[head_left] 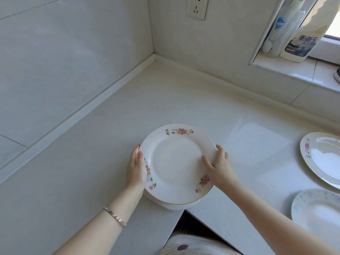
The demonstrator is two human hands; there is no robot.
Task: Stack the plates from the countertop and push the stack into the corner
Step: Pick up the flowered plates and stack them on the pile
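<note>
Plates (176, 162) sit in a small stack near the inner front edge of the L-shaped countertop (114, 126), well short of the corner where the two tiled walls meet. The top plate is white with pink flower sprays round its rim and a thin gold edge; beneath it the rim of at least one more plate shows at the lower side, though how many lie under it I cannot tell.

Both hands are on the stack. The left hand (136, 170) cups the left rim, fingers curled round the edge and thumb lying on the rim's upper face. The right hand (219, 167) grips the right rim, thumb pressed on the plate's face and fingers wrapped over the edge. A silver bracelet (115, 216) circles the left wrist.

Off to the right, well apart from the stack, a floral plate (323, 157) lies flat on the counter, cut by the frame edge, and nearer the person a white plate with pale blue dots (316, 208) lies just below it.

Farther back, a wall socket (197, 8) is set in the far wall above the corner. On the window sill (294, 70) to the right stand a cleaner bottle (301, 41) with a dark label and, just beside it on the left, a clear bottle (280, 28) with a blue badge.
</note>
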